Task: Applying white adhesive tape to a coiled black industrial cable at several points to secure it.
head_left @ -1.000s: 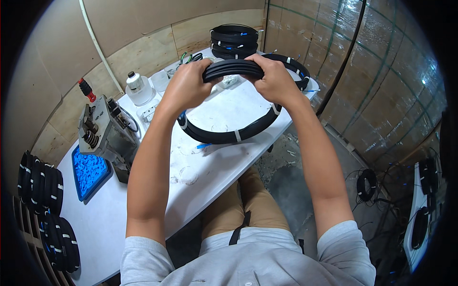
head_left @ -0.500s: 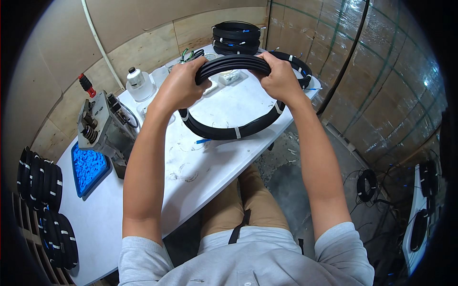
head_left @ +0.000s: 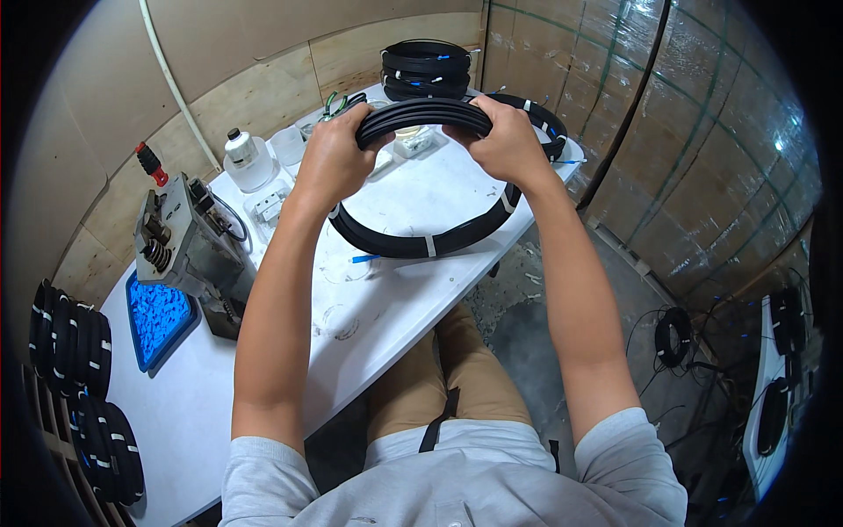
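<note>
A black cable coil [head_left: 413,244], bound with white ties, is tilted up over the white table [head_left: 395,307]. Its near part hangs low, and its far side is raised between my hands. My left hand [head_left: 344,151] is closed round the upper left of the coil, my right hand [head_left: 502,140] round the upper right. Just below the coil's near side, a blue connector tip [head_left: 365,259] shows at the tabletop. Behind the raised part, a small clear box [head_left: 414,143] is partly covered.
Stacked cable coils [head_left: 426,66] stand at the back, with another coil [head_left: 544,127] lying beside them. On the left are a metal press [head_left: 198,233], a blue tray of small blue pieces [head_left: 162,321] and a white bottle [head_left: 241,147]. More coils [head_left: 75,342] sit at the far left edge.
Both hands keep their hold on the coil. The view has shifted slightly, and the coil's raised side sits a touch further left; otherwise little differs.
</note>
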The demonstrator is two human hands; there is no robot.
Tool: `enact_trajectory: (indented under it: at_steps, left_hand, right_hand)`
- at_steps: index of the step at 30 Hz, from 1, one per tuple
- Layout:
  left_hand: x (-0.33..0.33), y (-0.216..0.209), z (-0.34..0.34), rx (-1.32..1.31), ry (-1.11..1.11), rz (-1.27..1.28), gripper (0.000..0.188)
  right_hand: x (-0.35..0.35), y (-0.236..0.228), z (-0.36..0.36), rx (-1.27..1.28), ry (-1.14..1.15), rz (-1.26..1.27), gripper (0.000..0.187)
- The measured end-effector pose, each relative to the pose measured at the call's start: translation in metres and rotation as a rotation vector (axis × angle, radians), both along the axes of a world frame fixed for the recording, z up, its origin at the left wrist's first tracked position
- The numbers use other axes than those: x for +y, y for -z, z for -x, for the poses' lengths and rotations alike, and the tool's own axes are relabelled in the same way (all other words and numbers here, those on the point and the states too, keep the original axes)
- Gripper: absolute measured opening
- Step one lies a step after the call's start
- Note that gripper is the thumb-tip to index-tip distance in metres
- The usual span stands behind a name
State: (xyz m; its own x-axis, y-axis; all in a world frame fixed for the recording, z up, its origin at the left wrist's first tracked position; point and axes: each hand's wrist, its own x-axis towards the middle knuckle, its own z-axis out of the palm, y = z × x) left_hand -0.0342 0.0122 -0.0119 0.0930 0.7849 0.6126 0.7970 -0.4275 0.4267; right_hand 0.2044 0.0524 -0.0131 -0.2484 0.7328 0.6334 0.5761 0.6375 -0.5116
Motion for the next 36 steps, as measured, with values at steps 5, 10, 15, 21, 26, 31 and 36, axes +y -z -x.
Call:
enact_trajectory:
  at_steps: [5,10,15,21,26,31,36]
  left_hand:
    - [0.003,0.000,-0.001,-0.058,0.044,0.008,0.027]
    - [0.010,0.005,0.002,-0.061,0.070,-0.018,0.027]
    - [0.012,0.008,0.004,-0.067,0.055,-0.030,0.027]
    - [0.007,0.012,0.011,-0.073,0.048,0.000,0.033]
    - [0.000,0.016,0.016,-0.179,0.195,-0.004,0.037]
    - [0.002,0.032,0.033,-0.250,0.300,-0.102,0.043]
    - [-0.006,0.032,0.034,-0.263,0.293,0.035,0.047]
  right_hand:
    - [0.002,0.001,-0.002,0.005,0.002,-0.012,0.022]
    - [0.005,0.006,-0.005,0.000,0.017,-0.052,0.019]
    - [0.008,0.009,-0.002,0.012,0.005,-0.053,0.023]
    - [0.010,0.007,0.003,0.011,-0.011,-0.033,0.023]
    - [0.008,0.005,0.005,-0.008,-0.025,-0.039,0.024]
    - [0.004,0.003,0.013,-0.050,-0.021,-0.100,0.024]
    - [0.000,0.005,0.011,-0.027,-0.011,-0.046,0.023]
